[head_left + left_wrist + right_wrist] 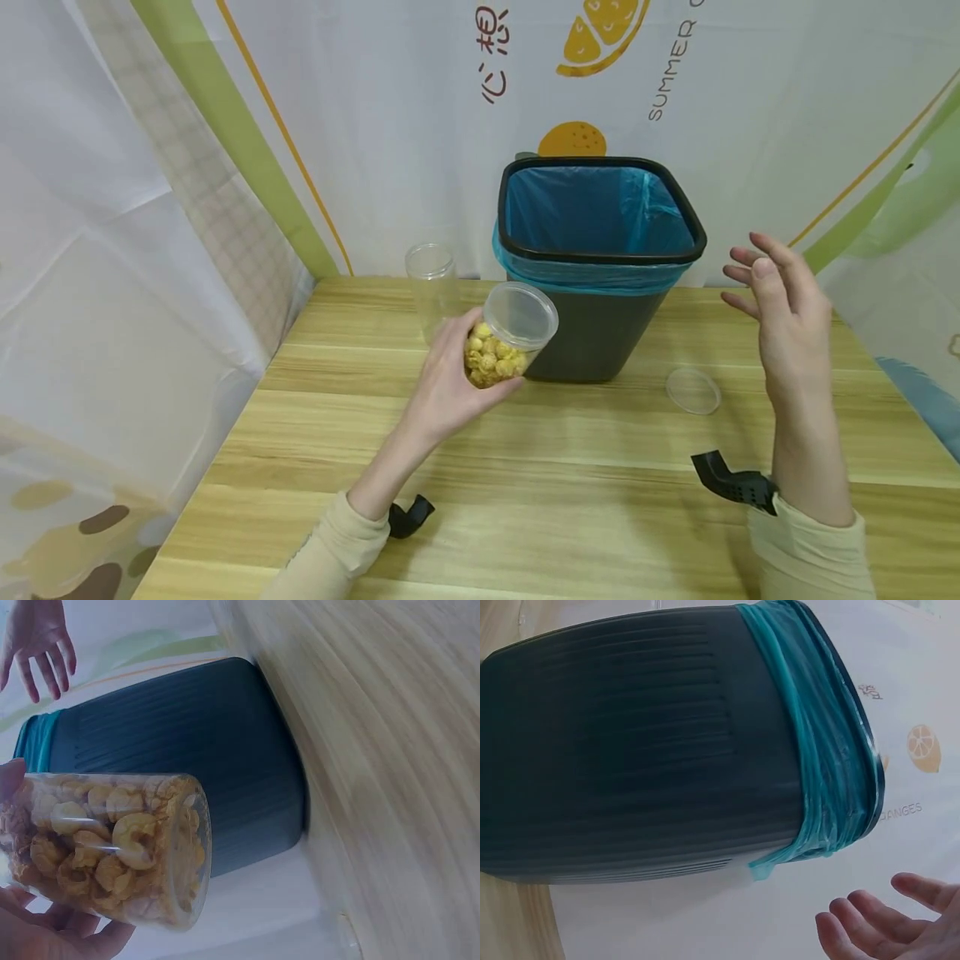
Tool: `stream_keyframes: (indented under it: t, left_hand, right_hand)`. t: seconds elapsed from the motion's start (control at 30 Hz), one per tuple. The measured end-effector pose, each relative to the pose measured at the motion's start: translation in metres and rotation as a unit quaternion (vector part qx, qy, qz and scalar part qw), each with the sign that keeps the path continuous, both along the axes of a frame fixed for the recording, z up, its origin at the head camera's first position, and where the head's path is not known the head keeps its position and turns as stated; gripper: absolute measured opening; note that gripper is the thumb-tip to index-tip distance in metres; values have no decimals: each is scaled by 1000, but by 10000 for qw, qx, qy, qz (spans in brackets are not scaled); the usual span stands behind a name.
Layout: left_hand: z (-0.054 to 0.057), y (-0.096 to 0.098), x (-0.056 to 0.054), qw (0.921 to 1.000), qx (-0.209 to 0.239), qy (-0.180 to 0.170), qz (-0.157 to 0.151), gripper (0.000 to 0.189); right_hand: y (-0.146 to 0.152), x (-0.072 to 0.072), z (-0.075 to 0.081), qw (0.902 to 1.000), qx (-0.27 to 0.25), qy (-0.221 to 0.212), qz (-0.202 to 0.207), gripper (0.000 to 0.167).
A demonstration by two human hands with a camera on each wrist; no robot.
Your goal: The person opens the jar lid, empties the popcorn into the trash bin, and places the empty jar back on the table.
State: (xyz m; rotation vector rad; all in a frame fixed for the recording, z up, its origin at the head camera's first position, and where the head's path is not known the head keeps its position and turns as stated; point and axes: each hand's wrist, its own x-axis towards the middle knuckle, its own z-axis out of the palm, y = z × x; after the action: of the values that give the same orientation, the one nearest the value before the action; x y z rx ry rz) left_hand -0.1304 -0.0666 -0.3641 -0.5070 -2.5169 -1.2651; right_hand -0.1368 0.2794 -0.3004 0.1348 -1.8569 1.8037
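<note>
My left hand grips a clear plastic jar of popcorn, with the thumb and fingers curled round its side. Yellow popcorn pieces fill its lower part in the head view, below a round translucent top; whether that top is a lid or the bare mouth, I cannot tell. The jar is raised above the table, in front of the trash bin. Off to the bin's right, my right hand hangs in the air with its fingers spread loosely and nothing in them. In the right wrist view its fingertips are apart from the bin.
A blue liner is folded over the bin's black rim. Left of the bin stands a second clear jar, with no contents visible. A flat clear disc, like a lid, lies on the wooden table. Printed curtains hang behind.
</note>
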Motion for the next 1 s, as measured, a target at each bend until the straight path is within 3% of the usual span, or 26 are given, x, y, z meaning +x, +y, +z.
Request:
stream_keyframes:
  t: [0.3,0.63,1.0]
  left_hand:
    - [7,9,4,9974,-268,657,-125,92]
    - [16,25,7,9956,-468,810,-113,94]
    - [17,40,6,9881,-798,1300,-203,94]
  right_hand:
    - [-5,6,6,9991,-128,372,141,36]
    - [-4,9,5,9913,198,809,1015,34]
    - [-10,19,8,9855,640,711,1401,36]
